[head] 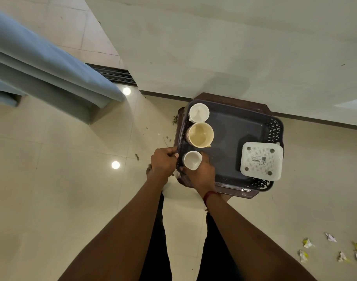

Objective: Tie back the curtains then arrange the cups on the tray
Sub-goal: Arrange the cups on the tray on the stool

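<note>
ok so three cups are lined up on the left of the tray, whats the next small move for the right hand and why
Probably release the small white cup and lift the right hand away. It already stands upright in the tray, in line with the cream mug and the far white cup, while the left hand grips the tray's edge.

Home room, tiled floor (51, 179), blue curtain (41, 67)

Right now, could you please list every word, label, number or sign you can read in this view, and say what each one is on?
No text here can be read.
White perforated box in the tray: a small label with printed lines and a square code, too small to read.
Metal plate on the brown stool edge: too blurred to read.
Cups: no lettering visible.
</note>
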